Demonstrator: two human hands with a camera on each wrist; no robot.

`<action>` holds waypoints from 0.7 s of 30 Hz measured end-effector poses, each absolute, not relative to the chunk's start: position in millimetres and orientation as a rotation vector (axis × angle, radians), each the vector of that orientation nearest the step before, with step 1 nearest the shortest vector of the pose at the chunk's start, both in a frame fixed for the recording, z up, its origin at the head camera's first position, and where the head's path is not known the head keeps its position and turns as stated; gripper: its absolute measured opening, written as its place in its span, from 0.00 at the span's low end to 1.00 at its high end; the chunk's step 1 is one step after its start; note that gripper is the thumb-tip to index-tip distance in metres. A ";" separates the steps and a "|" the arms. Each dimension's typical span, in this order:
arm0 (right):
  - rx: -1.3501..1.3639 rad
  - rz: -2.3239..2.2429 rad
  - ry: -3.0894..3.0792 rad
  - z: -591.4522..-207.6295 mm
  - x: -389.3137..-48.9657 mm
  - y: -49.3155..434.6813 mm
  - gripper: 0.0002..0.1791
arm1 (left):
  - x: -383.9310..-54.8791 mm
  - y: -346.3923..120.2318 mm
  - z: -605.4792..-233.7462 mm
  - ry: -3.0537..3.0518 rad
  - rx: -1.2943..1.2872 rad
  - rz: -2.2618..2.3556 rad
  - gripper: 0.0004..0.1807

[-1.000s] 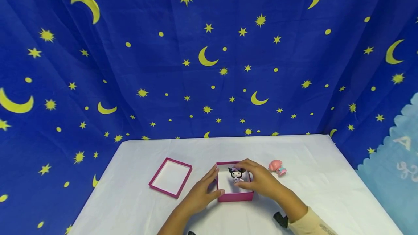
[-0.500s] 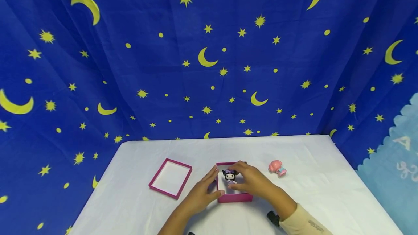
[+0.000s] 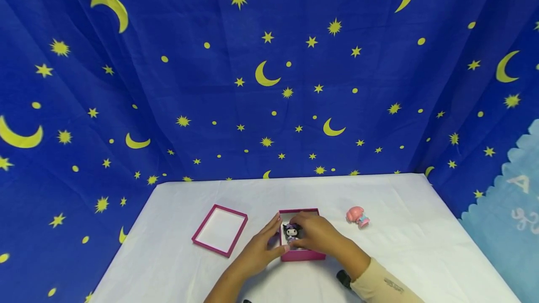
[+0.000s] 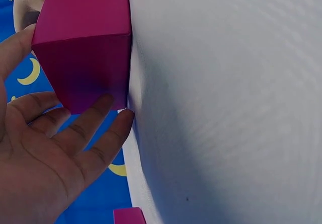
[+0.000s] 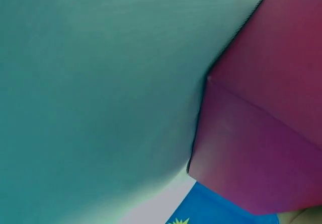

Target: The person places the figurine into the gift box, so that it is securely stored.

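Observation:
A small figurine (image 3: 291, 232) with a white face and a black, pointed-eared hood is in the opening of a magenta box (image 3: 303, 256). My right hand (image 3: 317, 235) holds it between thumb and fingers, reaching in over the box's right side. At the left side wall, my left hand (image 3: 258, 249) rests its extended fingers, its thumb at the front left corner. The left wrist view shows the fingertips (image 4: 123, 121) low against the box wall (image 4: 85, 68). In the right wrist view the box's outside (image 5: 251, 143) fills the right part, and the figurine is hidden.
To the left on the white-covered table (image 3: 404, 247) lies the magenta-rimmed lid (image 3: 209, 247), its white inside facing up. A pink figurine (image 3: 356, 214) lies right of the box. Behind the table hangs a blue curtain (image 3: 227, 106) with yellow moons and stars.
My right hand has moved left and lower into the box with the black-hooded figurine, now near the left wall. The left hand, box, lid and pink figurine have stayed in place.

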State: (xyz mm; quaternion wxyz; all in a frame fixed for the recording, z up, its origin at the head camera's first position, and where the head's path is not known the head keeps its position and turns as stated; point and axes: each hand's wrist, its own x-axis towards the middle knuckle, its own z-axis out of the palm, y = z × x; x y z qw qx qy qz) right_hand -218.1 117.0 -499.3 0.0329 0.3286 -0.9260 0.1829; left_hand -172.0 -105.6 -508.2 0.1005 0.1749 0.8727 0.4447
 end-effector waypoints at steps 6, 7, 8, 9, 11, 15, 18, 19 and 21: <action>1.037 0.501 -2.832 -502.5 -221.8 114.1 0.30 | -171.3 -105.4 -507.7 2.596 0.551 1.301 0.45; 1.041 0.495 -2.830 -502.6 -222.2 113.7 0.30 | -171.1 -105.4 -507.2 2.597 0.552 1.298 0.45; 1.044 0.492 -2.830 -502.7 -222.7 113.2 0.29 | -171.3 -105.4 -507.2 2.599 0.555 1.296 0.45; 1.047 0.486 -2.831 -502.7 -223.0 112.8 0.29 | -171.3 -105.4 -507.3 2.600 0.554 1.295 0.45; 1.048 0.476 -2.838 -502.7 -223.7 111.9 0.29 | -171.7 -105.5 -507.3 2.603 0.556 1.292 0.45; 1.053 0.455 -2.851 -502.8 -223.9 111.3 0.29 | -172.1 -105.9 -507.9 2.602 0.552 1.293 0.45; 1.065 0.442 -2.852 -501.8 -223.5 111.6 0.31 | -172.3 -106.2 -508.7 2.590 0.545 1.302 0.45; 1.070 0.440 -2.855 -500.9 -223.3 111.7 0.32 | -172.5 -106.4 -509.0 2.589 0.547 1.306 0.45; 1.082 0.447 -2.852 -499.9 -223.4 112.5 0.33 | -172.8 -106.5 -509.2 2.584 0.545 1.309 0.45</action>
